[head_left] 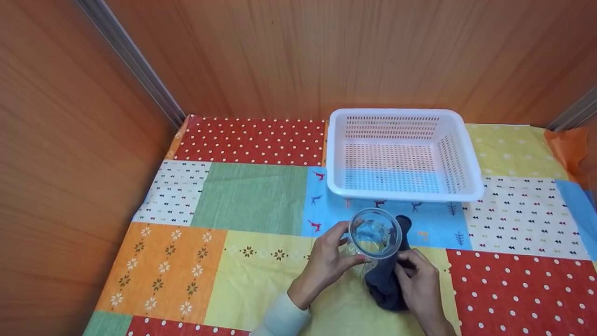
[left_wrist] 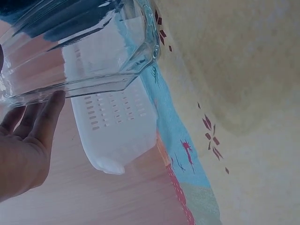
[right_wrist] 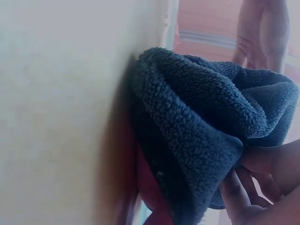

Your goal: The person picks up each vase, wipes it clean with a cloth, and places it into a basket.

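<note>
My left hand point(head_left: 324, 259) holds a clear glass jar point(head_left: 368, 231) by its side, its round mouth tilted up toward the head camera. Faceted, thick walls show on the jar point(left_wrist: 112, 79) in the left wrist view, with fingertips along its side. A dark grey cloth point(head_left: 386, 285) is bunched against the jar's right side, and my right hand point(head_left: 419, 280) pinches it. Seen from the right wrist, the cloth point(right_wrist: 187, 103) is fluffy and folded, with right-hand fingers point(right_wrist: 236, 190) at its edge. That cloth hides the jar in this view.
A white perforated plastic basket point(head_left: 406, 193) stands just beyond the hands, at the back of the table. The patchwork tablecloth point(head_left: 252, 196) covers the tabletop. Wooden panels point(head_left: 298, 56) rise behind and at the left, and an orange flap point(head_left: 571, 154) hangs at the right edge.
</note>
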Action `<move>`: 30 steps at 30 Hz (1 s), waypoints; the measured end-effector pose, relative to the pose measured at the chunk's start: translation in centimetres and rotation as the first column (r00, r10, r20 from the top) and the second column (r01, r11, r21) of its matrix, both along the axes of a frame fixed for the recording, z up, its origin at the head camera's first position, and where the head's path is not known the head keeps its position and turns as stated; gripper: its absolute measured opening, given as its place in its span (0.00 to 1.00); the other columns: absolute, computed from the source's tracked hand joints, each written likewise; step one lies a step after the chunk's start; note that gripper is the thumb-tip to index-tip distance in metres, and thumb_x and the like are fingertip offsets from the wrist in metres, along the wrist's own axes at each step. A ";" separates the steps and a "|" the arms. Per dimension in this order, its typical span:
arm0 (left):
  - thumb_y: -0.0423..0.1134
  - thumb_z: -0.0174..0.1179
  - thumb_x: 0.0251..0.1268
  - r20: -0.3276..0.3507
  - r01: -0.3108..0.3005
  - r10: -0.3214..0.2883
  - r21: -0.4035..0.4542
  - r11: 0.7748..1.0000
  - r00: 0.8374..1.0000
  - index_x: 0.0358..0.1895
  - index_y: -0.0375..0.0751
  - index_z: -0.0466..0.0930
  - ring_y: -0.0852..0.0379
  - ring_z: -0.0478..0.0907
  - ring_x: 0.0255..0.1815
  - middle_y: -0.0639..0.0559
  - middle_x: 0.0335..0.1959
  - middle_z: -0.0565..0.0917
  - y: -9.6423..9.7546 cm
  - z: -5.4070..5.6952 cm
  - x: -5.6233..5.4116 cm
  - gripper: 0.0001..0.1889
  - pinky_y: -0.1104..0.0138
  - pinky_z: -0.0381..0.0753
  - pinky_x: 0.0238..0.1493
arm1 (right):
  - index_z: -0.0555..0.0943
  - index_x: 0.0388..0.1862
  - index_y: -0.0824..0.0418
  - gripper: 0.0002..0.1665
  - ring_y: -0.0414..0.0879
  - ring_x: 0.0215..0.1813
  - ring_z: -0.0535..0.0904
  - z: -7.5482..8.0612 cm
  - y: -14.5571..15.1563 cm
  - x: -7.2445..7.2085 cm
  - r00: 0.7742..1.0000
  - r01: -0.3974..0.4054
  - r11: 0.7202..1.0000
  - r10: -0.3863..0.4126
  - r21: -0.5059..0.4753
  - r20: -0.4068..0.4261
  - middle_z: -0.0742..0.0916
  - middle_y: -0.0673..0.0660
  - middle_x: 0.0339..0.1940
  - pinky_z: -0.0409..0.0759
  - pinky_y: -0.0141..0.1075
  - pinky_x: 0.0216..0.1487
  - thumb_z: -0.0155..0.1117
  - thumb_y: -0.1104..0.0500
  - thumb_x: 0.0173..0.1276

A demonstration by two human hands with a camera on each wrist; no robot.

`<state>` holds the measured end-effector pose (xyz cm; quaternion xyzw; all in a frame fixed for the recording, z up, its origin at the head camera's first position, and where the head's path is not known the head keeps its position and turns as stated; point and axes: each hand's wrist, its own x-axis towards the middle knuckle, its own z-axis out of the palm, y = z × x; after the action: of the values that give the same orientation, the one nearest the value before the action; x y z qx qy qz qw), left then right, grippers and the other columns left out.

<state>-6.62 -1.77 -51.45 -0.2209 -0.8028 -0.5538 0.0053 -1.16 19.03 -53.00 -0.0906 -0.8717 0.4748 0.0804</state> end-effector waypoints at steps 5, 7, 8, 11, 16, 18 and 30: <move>0.39 0.82 0.53 0.010 0.002 -0.002 -0.005 1.000 1.000 0.67 0.42 0.78 0.53 0.82 0.64 0.52 0.61 0.84 0.0 -0.1 -0.1 0.36 0.63 0.86 0.59 | 0.86 0.41 0.68 0.11 0.58 0.54 0.86 -0.2 0.3 0.0 0.998 -0.012 1.000 0.013 -0.016 0.069 0.87 0.63 0.45 0.89 0.46 0.51 0.67 0.80 0.66; 0.39 0.82 0.53 0.009 0.000 0.000 -0.010 1.000 1.000 0.67 0.41 0.78 0.51 0.82 0.64 0.52 0.61 0.84 0.0 -0.1 -0.1 0.36 0.66 0.86 0.58 | 0.87 0.41 0.68 0.11 0.58 0.54 0.86 -0.2 0.3 0.0 0.997 -0.009 1.000 0.010 -0.020 0.072 0.87 0.63 0.46 0.89 0.46 0.52 0.67 0.80 0.66; 0.39 0.82 0.52 0.010 0.001 0.000 -0.011 1.000 1.000 0.67 0.41 0.78 0.51 0.82 0.64 0.52 0.61 0.84 0.0 -0.1 -0.1 0.36 0.67 0.86 0.58 | 0.87 0.41 0.67 0.11 0.57 0.54 0.86 -0.2 0.3 0.0 0.998 -0.006 1.000 0.007 -0.022 0.069 0.87 0.63 0.46 0.89 0.45 0.52 0.67 0.80 0.66; 0.39 0.83 0.51 -0.001 -0.002 0.002 -0.021 1.000 1.000 0.67 0.41 0.78 0.51 0.83 0.63 0.52 0.60 0.85 -0.1 0.0 -0.2 0.37 0.68 0.86 0.57 | 0.88 0.41 0.67 0.12 0.55 0.52 0.86 0.0 0.1 0.0 0.999 0.009 1.000 -0.008 -0.021 0.042 0.88 0.61 0.45 0.90 0.42 0.50 0.68 0.80 0.66; 0.39 0.84 0.49 -0.008 -0.006 0.006 -0.051 0.999 1.000 0.66 0.42 0.78 0.55 0.83 0.61 0.50 0.58 0.85 -0.1 0.3 -0.3 0.38 0.68 0.87 0.55 | 0.89 0.38 0.66 0.14 0.48 0.46 0.88 0.7 -0.3 0.1 0.998 0.022 0.999 -0.025 -0.046 -0.064 0.88 0.56 0.39 0.87 0.28 0.46 0.70 0.82 0.61; 0.39 0.84 0.49 -0.002 -0.006 0.005 -0.060 0.998 1.000 0.66 0.42 0.78 0.56 0.82 0.61 0.50 0.58 0.85 -0.2 0.4 -0.4 0.38 0.68 0.87 0.55 | 0.89 0.38 0.66 0.15 0.44 0.45 0.87 1.4 -0.4 0.1 0.995 0.016 0.997 -0.022 -0.070 -0.096 0.87 0.55 0.38 0.85 0.24 0.46 0.70 0.83 0.60; 0.40 0.83 0.52 0.006 0.004 -0.004 -0.052 0.999 1.000 0.67 0.44 0.77 0.52 0.82 0.62 0.50 0.60 0.84 -0.1 0.2 -0.4 0.37 0.62 0.88 0.56 | 0.88 0.38 0.68 0.14 0.45 0.46 0.88 2.8 -0.7 -0.1 0.991 0.006 0.995 -0.019 -0.095 -0.133 0.88 0.55 0.39 0.85 0.23 0.46 0.71 0.83 0.60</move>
<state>-7.01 -1.91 -51.23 -0.2210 -0.8165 -0.5334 -0.0037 -1.26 18.37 -50.16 -0.0676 -0.8403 0.5200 0.1373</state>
